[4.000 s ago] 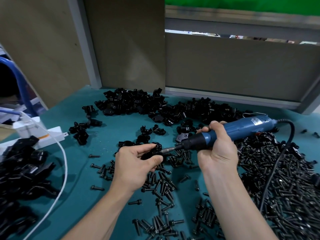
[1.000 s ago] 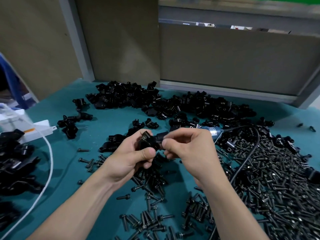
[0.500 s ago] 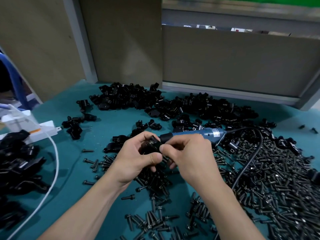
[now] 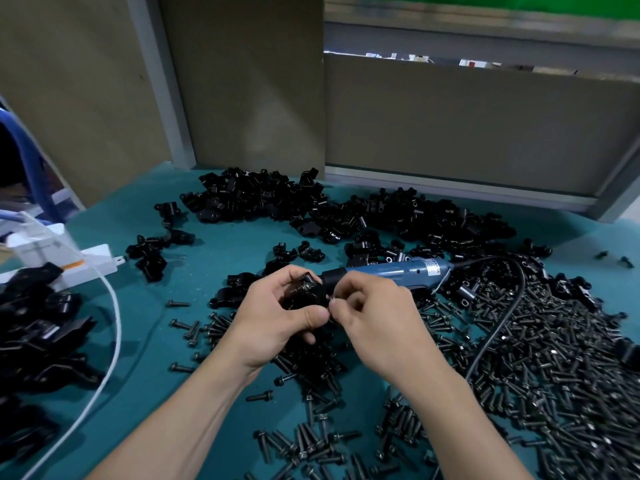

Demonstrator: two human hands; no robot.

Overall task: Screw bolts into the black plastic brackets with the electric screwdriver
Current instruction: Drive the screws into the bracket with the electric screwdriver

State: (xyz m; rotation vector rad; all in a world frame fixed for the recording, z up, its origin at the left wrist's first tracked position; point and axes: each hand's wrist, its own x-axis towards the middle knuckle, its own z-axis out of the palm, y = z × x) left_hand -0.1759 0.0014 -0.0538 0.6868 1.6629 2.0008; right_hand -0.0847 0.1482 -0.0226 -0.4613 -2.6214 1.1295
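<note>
A teal green tabletop mat (image 4: 214, 251) carries glossy black plastic brackets (image 4: 263, 199), dark black metal bolts (image 4: 554, 358), a blue-bodied, black-nosed electric screwdriver (image 4: 391, 271) and a white cable (image 4: 110, 327).

Both hands meet above the middle of the teal bench (image 4: 214, 258). The left hand (image 4: 277, 320) grips a black bracket (image 4: 304, 292), thumb across its lower edge. The right hand (image 4: 377, 320) has its fingertips pinched at the bracket's right side; what they pinch is too small to tell. The blue screwdriver (image 4: 391, 271) lies on the bench just behind the hands, its black nose toward the bracket, its black cord (image 4: 502, 317) curving right over a wide spread of bolts (image 4: 561, 368). A heap of brackets (image 4: 346, 213) lies along the far side. A white cable (image 4: 110, 327) runs down the left.
</note>
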